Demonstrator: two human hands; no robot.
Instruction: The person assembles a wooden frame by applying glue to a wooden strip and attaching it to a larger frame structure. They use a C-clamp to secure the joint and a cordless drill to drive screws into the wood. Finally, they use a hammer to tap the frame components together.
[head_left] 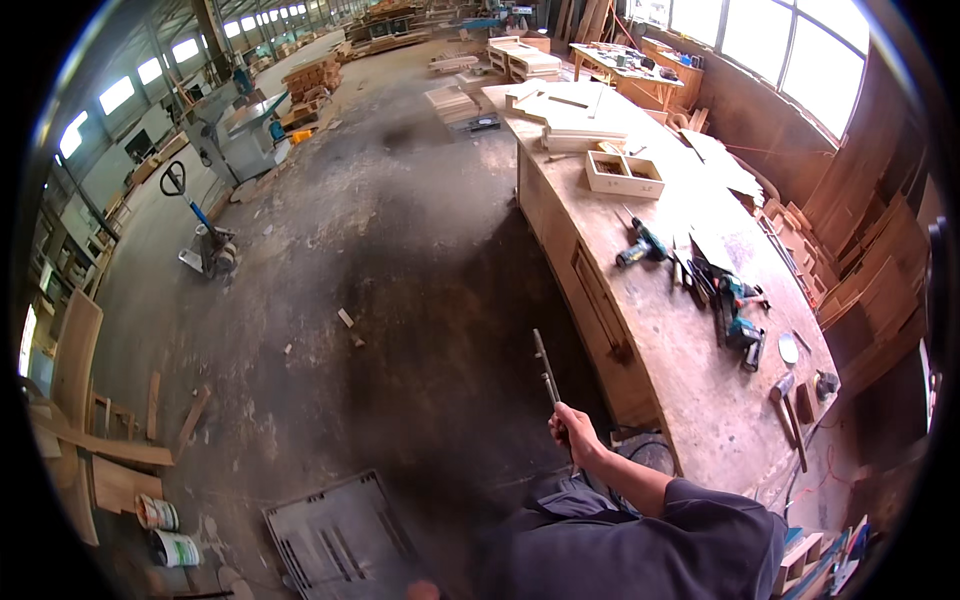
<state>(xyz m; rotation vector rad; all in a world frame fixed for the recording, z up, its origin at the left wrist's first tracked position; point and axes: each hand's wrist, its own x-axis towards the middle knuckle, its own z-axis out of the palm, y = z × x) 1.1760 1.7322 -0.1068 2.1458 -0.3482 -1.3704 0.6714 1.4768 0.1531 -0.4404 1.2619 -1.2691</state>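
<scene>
A wooden desk (pixel 700 405) fills the right of a workshop with a stained floor (pixel 430 350). On it sit a drill (pixel 650 242) and a divided box (pixel 625 178); a pallet jack (pixel 207 245) stands left. The right hand (pixel 576 437) grips a metal rod (pixel 545 368), which extends beyond it, left of the desk. The left hand (pixel 422 591) barely shows; its state I cannot tell.

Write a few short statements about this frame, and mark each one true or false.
1. The right hand holds a metal rod. True.
2. The open box on the bench has four compartments. False: it has two.
3. A pallet jack stands on the floor, left of the bench. True.
4. The hammer lies on the floor. False: it lies on the bench.
</scene>
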